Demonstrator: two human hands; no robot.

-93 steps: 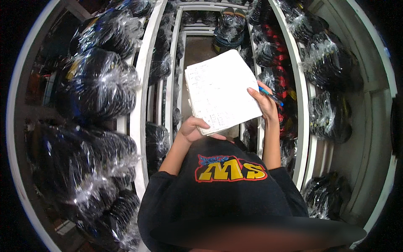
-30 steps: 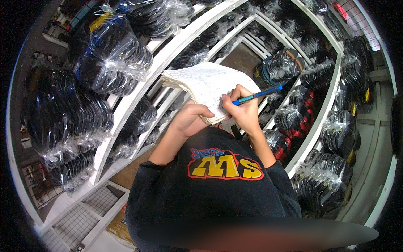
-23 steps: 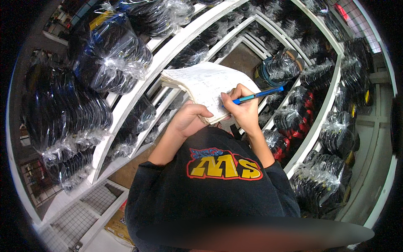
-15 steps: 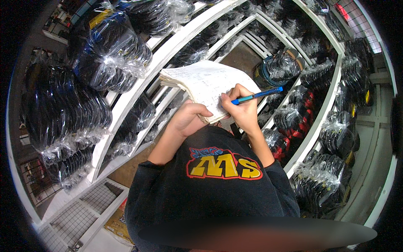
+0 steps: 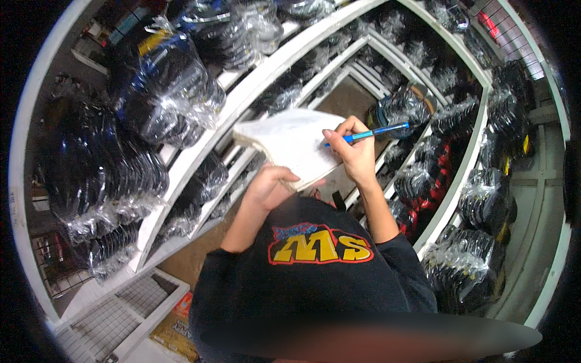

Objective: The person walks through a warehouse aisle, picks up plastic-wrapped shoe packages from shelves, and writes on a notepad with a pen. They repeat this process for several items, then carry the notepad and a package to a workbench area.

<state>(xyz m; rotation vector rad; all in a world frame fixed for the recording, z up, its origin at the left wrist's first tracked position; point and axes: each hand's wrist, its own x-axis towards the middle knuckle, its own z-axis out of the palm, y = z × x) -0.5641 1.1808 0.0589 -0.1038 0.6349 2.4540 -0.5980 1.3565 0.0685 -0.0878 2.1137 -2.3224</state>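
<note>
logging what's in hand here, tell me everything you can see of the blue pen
The blue pen is a slim stick, plastic by its look, with a darker tip end. The right hand holds it in a writing grip, shaft slanting up to the right, tip down on the white pad of paper, which the left hand supports from below.

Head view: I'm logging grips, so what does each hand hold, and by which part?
The left hand grips the white notepad by its near lower edge. The right hand pinches the blue pen near its writing end, tip on the page.
</note>
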